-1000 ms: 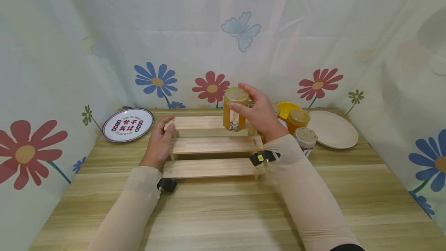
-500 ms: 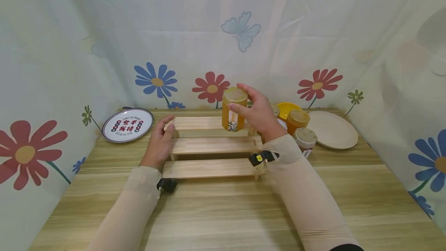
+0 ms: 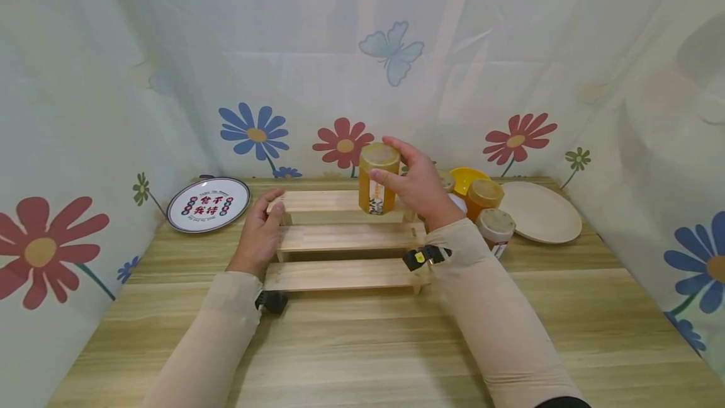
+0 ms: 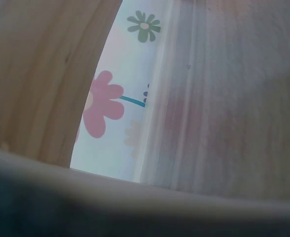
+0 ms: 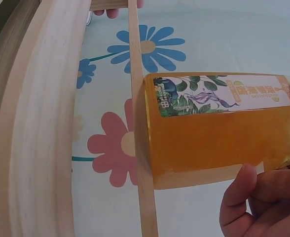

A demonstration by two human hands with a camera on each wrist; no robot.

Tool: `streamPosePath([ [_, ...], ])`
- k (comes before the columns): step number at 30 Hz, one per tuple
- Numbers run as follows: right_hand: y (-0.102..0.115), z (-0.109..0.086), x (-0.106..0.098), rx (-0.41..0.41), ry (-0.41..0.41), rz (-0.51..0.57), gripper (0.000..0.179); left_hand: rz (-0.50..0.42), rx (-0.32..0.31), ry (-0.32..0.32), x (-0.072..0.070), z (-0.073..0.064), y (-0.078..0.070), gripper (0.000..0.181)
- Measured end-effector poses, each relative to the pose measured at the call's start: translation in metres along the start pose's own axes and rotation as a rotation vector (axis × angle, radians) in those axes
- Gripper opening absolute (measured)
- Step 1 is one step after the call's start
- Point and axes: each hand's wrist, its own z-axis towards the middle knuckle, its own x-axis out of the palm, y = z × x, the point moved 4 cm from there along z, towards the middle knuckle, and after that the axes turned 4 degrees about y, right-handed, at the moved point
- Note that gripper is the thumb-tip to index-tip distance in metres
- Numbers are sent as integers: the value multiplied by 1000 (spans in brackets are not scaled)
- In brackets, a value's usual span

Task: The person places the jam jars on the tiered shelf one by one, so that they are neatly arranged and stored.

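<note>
A three-step wooden display rack (image 3: pixel 345 237) stands on the table. My left hand (image 3: pixel 259 232) grips the left end of its top step, and fingertips (image 5: pixel 113 12) show round that end in the right wrist view. In my right hand (image 3: pixel 421 184) is a honey jar (image 3: pixel 370 197), amber with a translucent lid and a printed label. It is upright over the right half of the top step. From the right wrist view, the jar's base (image 5: pixel 147 133) is right at the step's edge. Wood and curtain fill the left wrist view; the left hand's grip is hidden there.
Right of the rack stand an amber jar (image 3: pixel 485 195) and a white-lidded jar (image 3: pixel 496 226), with others partly behind my right hand. A yellow bowl (image 3: pixel 469 176) and a beige plate (image 3: pixel 546 213) lie beyond. A white plate with red characters (image 3: pixel 195 222) is at the left.
My right hand has shifted slightly left with the honey jar, still over the top step. The left hand and the rack have stayed in place.
</note>
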Motion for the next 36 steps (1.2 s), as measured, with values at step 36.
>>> streamPosePath([
  [36,7,11,18,-41,17,8,73,11,-8,18,0,-15,-29,47],
])
